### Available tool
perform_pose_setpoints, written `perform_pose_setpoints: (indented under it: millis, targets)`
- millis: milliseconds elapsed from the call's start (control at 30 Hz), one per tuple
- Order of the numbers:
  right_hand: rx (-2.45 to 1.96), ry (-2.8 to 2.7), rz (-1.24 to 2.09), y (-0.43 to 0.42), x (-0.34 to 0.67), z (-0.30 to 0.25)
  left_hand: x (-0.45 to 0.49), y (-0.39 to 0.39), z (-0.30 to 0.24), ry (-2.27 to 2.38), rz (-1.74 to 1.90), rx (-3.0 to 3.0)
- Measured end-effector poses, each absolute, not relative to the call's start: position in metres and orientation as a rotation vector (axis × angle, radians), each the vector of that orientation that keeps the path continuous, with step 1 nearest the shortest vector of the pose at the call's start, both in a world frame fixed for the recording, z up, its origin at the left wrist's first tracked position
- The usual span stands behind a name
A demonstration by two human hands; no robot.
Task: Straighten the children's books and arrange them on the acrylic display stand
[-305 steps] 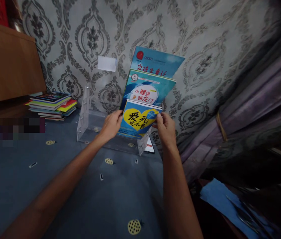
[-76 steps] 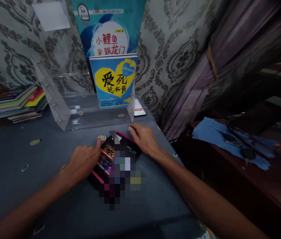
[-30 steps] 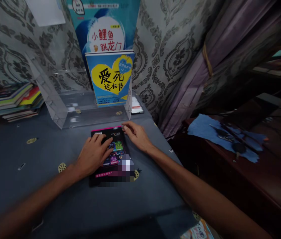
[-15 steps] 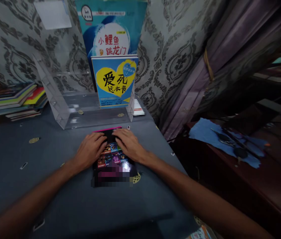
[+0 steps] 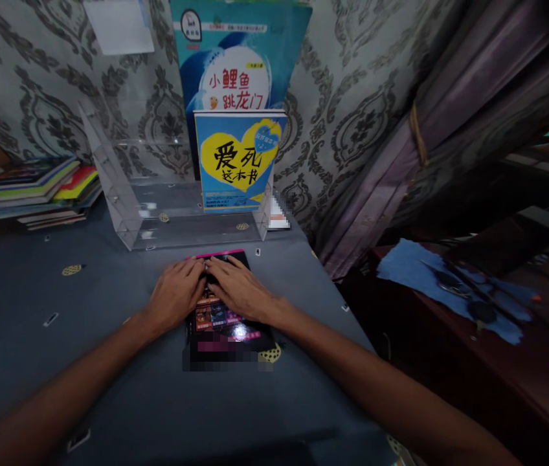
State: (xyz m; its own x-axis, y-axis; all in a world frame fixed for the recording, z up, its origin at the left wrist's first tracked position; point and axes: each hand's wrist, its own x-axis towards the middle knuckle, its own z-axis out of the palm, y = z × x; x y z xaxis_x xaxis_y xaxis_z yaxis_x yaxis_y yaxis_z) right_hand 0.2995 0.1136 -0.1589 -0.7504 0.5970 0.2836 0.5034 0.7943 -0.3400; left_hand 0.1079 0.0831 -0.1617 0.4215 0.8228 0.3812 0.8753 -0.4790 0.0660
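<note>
A black book [image 5: 233,330] with a pink edge and small colourful pictures lies flat on the cloth-covered table. My left hand [image 5: 175,291] rests across its upper left part, fingers stretched out. My right hand [image 5: 238,290] lies flat on the upper middle of the cover, fingertips close to those of the left. Both hands are open and hide much of the book's upper half. The bottom of the book is blurred out by pixelation.
Behind the book stands a clear acrylic rack [image 5: 123,213] holding a blue book with a yellow heart [image 5: 238,162]; a taller teal book [image 5: 240,39] rises behind. A book stack [image 5: 36,191] sits at left. Right of the table, a blue cloth [image 5: 405,265] lies on a dark red surface [image 5: 449,356].
My right hand has slid left across the book, closing the gap to my left hand. The whole view has shifted slightly, so the rack and books appear farther right.
</note>
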Motion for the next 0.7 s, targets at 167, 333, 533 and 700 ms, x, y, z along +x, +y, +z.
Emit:
perform_pose_setpoints:
  millis: [167,333,533,700]
  targets:
    - [-0.994,-2.528,0.297,0.118,0.314,-0.161,0.11,0.082,-0.161,-1.505,-0.489,-2.49]
    - [-1.099,-2.39,0.3,0.128,0.336,-0.162,0.111,0.082,-0.16,-1.484,-0.469,-2.475]
    - [-1.03,-2.256,0.468,0.142,0.35,-0.171,0.109,0.084,-0.157,-1.438,-0.427,-2.496]
    - [-0.949,-2.187,0.711,0.148,0.362,-0.175,0.109,0.086,-0.145,-1.429,-0.29,-2.516]
